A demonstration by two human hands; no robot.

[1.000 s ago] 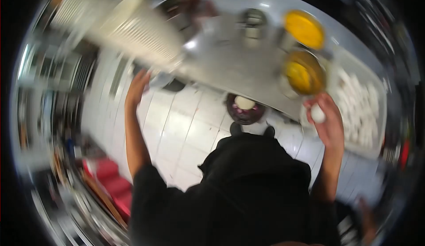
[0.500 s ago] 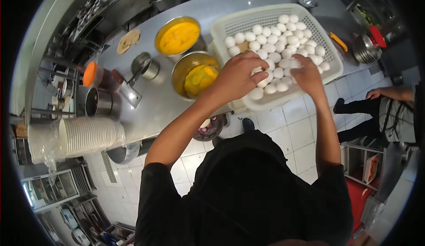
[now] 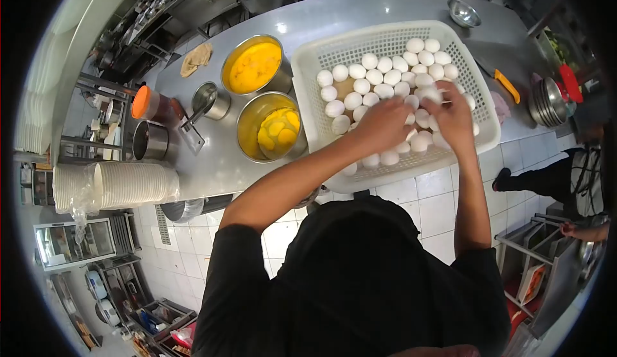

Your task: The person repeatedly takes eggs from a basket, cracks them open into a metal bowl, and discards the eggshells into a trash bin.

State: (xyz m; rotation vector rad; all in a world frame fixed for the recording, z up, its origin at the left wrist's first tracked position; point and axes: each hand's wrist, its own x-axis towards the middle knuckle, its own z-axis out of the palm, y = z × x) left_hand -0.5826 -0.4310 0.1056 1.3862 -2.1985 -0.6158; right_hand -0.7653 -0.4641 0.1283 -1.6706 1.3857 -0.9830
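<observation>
White eggs (image 3: 384, 91) lie in a pale plastic basket (image 3: 299, 77) with perforated walls. My left hand (image 3: 385, 124) is over the middle of the eggs, back of the hand up, fingers curled together; whatever is beneath them is hidden. Close by on its right, my right hand (image 3: 452, 114) has its thumb and fingers closed round a slightly blurred egg (image 3: 429, 93). Left of the basket, a metal bowl (image 3: 243, 140) contains several yolks in clear egg white. Behind it stands a metal pot (image 3: 280, 77) of yellow-orange yolks.
On the steel table (image 3: 321, 10) are a small pot with a ladle (image 3: 204, 103), a cleaver (image 3: 191, 137), an orange-lidded container (image 3: 141, 103), stacked white containers (image 3: 135, 187), a yellow-handled knife (image 3: 508, 87) and a small bowl (image 3: 464, 14). A person (image 3: 546, 176) stands at the right.
From the blurred earlier view, the camera has turned toward the basket. Both hands have come over the eggs; since the last frame the left has shifted slightly right and down, close to the right.
</observation>
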